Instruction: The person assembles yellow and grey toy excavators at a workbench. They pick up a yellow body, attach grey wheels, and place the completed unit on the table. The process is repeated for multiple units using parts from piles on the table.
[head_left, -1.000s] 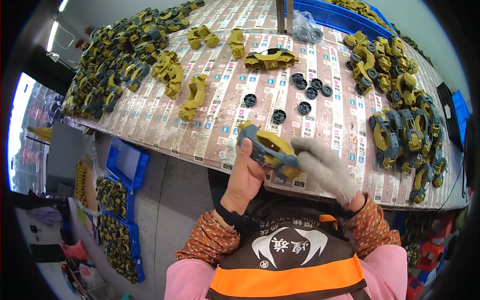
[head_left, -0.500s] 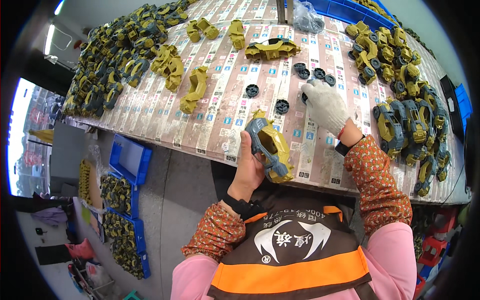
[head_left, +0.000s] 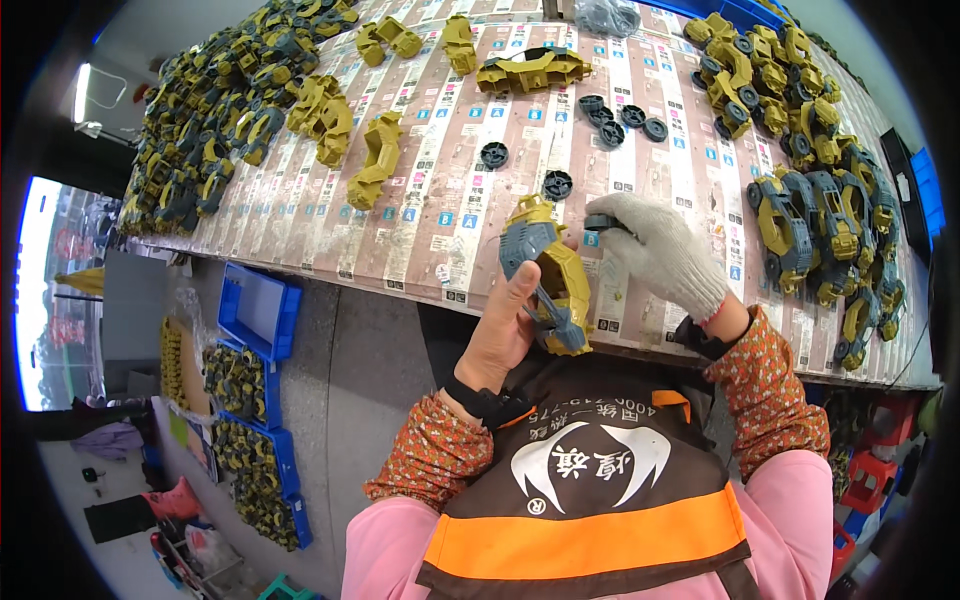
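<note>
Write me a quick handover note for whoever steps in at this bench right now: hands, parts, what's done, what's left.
Left hand: bare, holds a yellow-and-grey toy car body above the table edge.
Right hand: gloved, pinching a black wheel against the car body's top end.
Loose black wheels lie mid-table, bare yellow shells to the left.
Done: a heap of assembled cars on the right.
Left: the big pile of parts far left looks unfinished; whether the held wheel is seated cannot be told.
</note>
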